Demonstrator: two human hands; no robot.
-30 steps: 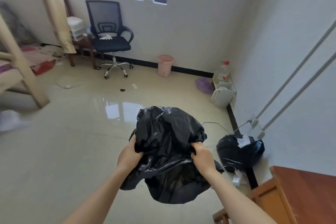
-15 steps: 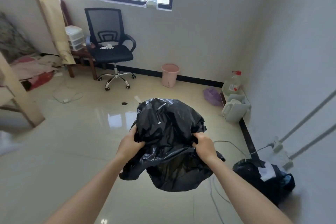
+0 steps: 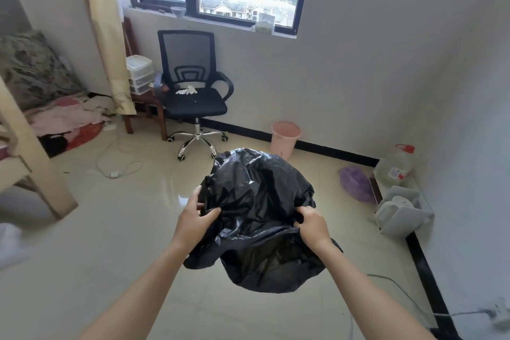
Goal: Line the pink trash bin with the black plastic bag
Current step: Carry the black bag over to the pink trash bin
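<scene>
A glossy tiled floor [image 3: 82, 229] fills most of the view, with a black mesh office chair [image 3: 193, 85] under the window at the far wall. The black plastic bag [image 3: 259, 201] is held up in the air in front of the person, puffed out into a dome, its open mouth sagging toward the camera. The pink trash bin [image 3: 285, 138] stands upright and unlined on the floor against the far wall, just right of the chair and well apart from the bag, its lower edge hidden behind the bag's top.

The step in hand looks to be opening the bag while carrying it to the bin. The next move calls for closing the gap to the bin, lowering the bag's closed end into it and folding the mouth over the rim.

The left hand [image 3: 193, 222] pinches the bag's left edge, its fingers [image 3: 211, 212] curled shut on the plastic. The right hand [image 3: 313, 225] grips the right edge of the mouth the same way, closed tight on a gathered fold.
</scene>
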